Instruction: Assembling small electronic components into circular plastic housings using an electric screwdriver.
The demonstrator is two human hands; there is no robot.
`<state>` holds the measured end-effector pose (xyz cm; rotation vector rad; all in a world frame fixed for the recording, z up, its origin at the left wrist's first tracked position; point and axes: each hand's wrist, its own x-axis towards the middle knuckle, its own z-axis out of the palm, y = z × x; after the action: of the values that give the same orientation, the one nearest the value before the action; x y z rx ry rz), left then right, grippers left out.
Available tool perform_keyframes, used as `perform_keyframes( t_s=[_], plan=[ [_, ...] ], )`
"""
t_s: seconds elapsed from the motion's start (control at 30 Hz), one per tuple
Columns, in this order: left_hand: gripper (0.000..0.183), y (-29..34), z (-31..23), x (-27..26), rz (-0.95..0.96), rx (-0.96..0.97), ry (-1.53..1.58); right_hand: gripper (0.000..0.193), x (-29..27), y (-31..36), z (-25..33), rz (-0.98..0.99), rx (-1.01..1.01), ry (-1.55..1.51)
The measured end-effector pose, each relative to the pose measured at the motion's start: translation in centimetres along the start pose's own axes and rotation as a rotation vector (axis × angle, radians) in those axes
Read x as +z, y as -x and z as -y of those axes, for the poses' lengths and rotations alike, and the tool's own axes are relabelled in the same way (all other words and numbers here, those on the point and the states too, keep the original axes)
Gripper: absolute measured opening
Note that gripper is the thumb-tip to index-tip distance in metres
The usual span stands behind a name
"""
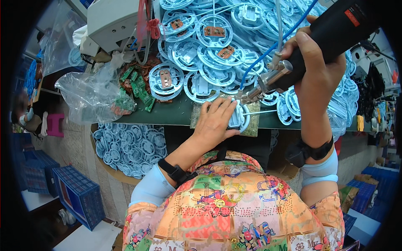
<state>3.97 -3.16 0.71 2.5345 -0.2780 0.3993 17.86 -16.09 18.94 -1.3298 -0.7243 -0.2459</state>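
My right hand (pixel 319 69) is wrapped round a thick black power screwdriver (pixel 344 31), held tilted with its metal nose (pixel 260 88) pointing down to the left. A clear hose and a blue hose (pixel 281 40) run along the tool. The nose meets the upper part of a light blue plastic ring-shaped piece (pixel 243 119) at the table's front edge. My left hand (pixel 211 124) holds that piece against a small mat (pixel 251 131), fingers over its left side and thumb at its lower edge. The tool's very tip and the piece's left side are hidden.
Many similar light blue pieces (pixel 201 52) are heaped behind, several with brown circuit boards (pixel 214 32). Loose green boards (pixel 140 85) lie left, beside a clear plastic bag (pixel 86 94). A pale machine (pixel 111 27) stands at the back left. A box of blue pieces (pixel 130 148) sits below the edge.
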Motion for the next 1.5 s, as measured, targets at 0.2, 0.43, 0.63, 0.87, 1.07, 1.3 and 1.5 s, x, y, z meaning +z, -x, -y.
perform_keyframes(
  t_s=[0.2, 0.43, 0.63, 0.87, 1.07, 1.3, 1.5],
  plan=[
    [0.089, -0.2, -0.2, 0.0, 0.017, 0.006, 0.016, 0.025, -0.4, 1.1, -1.2, -0.024, -0.035, 0.028],
    [0.094, 0.6, -0.3, -0.1, -0.045, -0.003, 0.057, 0.033, -0.4, 0.5, -0.8, 0.029, 0.005, 0.010],
    [0.098, 1.4, 0.0, 0.3, -0.184, 0.012, 0.074, 0.039, -1.5, 0.6, 3.9, -0.004, -0.078, 0.102],
    [0.098, 1.5, 0.2, 0.6, -0.235, -0.016, 0.066, 0.039, -0.4, 2.6, 2.1, 0.026, -0.003, -0.017],
    [0.100, 1.3, 0.2, 0.8, -0.223, -0.020, 0.073, 0.029, -0.3, 3.3, 0.0, -0.020, 0.008, -0.111],
    [0.090, 1.3, 0.2, 0.6, -0.207, -0.044, 0.072, 0.033, -0.2, 2.4, 0.3, 0.013, 0.001, -0.034],
    [0.071, 0.7, -1.6, -0.5, -0.284, 0.014, 0.090, 0.048, -0.3, 0.7, 4.9, -0.015, -0.055, 0.151]
  ],
)
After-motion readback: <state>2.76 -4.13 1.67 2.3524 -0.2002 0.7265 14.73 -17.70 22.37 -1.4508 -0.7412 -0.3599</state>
